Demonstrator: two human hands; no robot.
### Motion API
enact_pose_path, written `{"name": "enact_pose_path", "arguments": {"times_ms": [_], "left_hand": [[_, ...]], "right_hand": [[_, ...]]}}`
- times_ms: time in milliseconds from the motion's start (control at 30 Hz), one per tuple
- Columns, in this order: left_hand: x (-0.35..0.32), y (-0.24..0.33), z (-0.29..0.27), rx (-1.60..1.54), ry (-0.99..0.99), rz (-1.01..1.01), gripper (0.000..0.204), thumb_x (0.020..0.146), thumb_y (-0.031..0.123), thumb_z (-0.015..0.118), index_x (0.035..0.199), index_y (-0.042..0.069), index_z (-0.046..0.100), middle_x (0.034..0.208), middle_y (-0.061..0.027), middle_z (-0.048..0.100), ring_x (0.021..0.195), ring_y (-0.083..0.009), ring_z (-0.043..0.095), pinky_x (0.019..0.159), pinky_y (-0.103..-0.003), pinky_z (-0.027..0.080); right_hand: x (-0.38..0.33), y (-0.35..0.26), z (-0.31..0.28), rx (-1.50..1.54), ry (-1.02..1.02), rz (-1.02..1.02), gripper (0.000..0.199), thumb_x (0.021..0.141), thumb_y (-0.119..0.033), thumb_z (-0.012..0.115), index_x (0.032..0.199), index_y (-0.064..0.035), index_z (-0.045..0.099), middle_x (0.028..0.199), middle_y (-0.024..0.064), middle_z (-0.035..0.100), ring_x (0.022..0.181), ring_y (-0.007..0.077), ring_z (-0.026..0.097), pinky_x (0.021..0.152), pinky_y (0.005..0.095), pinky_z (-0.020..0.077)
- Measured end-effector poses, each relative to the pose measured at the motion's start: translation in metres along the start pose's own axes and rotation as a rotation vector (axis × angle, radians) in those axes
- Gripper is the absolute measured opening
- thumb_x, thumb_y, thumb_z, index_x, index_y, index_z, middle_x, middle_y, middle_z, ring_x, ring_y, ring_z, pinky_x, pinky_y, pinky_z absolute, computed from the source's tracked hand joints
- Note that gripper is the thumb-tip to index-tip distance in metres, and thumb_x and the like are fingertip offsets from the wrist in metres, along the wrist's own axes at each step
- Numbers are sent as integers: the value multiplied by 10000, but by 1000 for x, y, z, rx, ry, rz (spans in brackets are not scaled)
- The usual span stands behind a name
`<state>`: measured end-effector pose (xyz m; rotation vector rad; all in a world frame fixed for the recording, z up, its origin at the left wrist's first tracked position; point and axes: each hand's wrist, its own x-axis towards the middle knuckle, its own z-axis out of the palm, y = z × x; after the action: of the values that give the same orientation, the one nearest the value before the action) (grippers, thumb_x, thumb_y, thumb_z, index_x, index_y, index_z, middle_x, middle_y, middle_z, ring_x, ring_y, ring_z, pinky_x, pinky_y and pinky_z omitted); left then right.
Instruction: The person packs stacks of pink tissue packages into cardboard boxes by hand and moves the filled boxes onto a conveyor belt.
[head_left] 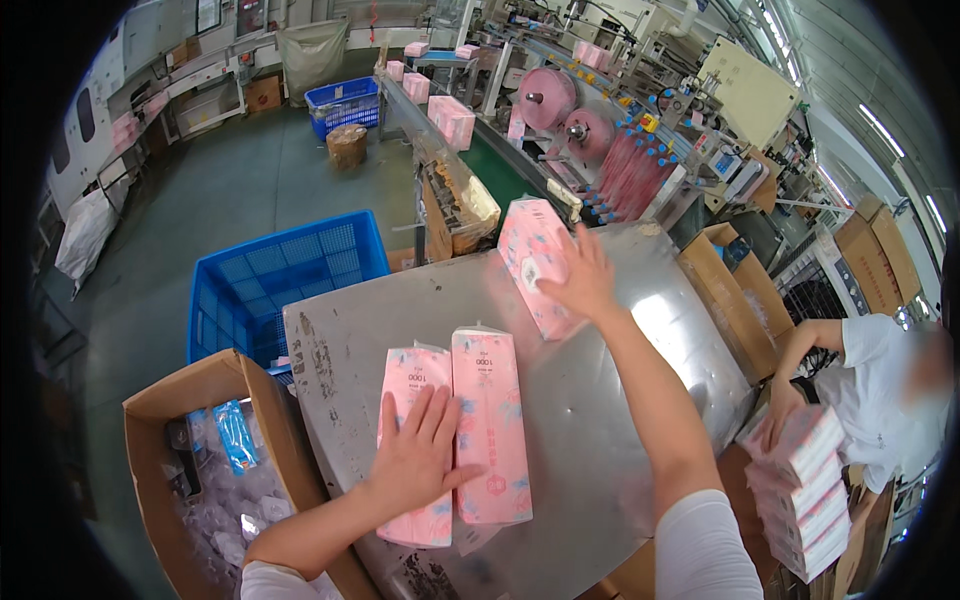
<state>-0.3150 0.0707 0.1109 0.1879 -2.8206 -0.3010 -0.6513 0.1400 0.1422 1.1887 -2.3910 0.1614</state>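
Resting with its fingers loosely spread, the left hand [418, 450] covered the middle of the left pink pack [418, 522], thumb reaching onto the right pink pack [490, 420] just beside it. The right hand [585, 278], splayed and unclenched, touched the far pink pack [527, 245] on the metal table [610, 400] near the conveyor [500, 180]. A blue crate [285, 252] and open carton [150, 440] flanked the table's left; rightward, a co-worker [880, 400] touched stacked packs [800, 490].

Two pink floral packs [490, 420] lie side by side, a third pack [529, 258] beyond them.
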Motion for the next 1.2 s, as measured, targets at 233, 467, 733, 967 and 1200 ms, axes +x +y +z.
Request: {"name": "enact_pose_path", "arguments": {"times_ms": [233,467,733,967,1200], "left_hand": [[35,-12,21,116,89,-33,697,809,534,520,1282,29,438,1357,-195,372,1272,-343,327,939,-683,183],[-2,9,10,153,-18,-78,706,791,517,533,1305,47,418,1378,-198,343,1278,-343,319,878,-714,216],[-72,15,-20,128,-34,-109,677,778,528,544,1207,5,509,1342,-200,399,1271,-340,334,922,-682,153],[-65,16,-21,72,-51,-129,689,771,559,545,1194,16,519,1355,-138,411,1274,-327,334,940,-689,137],[-61,14,-21,31,-72,-122,680,766,552,562,1202,33,517,1364,-105,410,1288,-320,325,964,-683,119]], "right_hand": [[-42,19,23,204,-604,409,1018,638,-465,628,1454,-175,95,1299,264,367,1151,396,450,934,471,398],[-195,-67,-70,423,-775,328,1104,624,-436,686,1443,-95,28,1263,310,387,1120,461,456,906,491,419],[-226,-73,-100,707,-644,-1,892,749,-479,633,1384,-5,222,1304,251,388,1165,424,422,963,479,361],[-35,-16,-8,155,37,-197,688,775,-399,618,1317,-43,388,1381,230,295,1242,397,327,998,511,275],[8,24,61,189,-495,421,975,640,-406,640,1446,-163,148,1315,239,357,1170,407,421,957,473,364]]}}
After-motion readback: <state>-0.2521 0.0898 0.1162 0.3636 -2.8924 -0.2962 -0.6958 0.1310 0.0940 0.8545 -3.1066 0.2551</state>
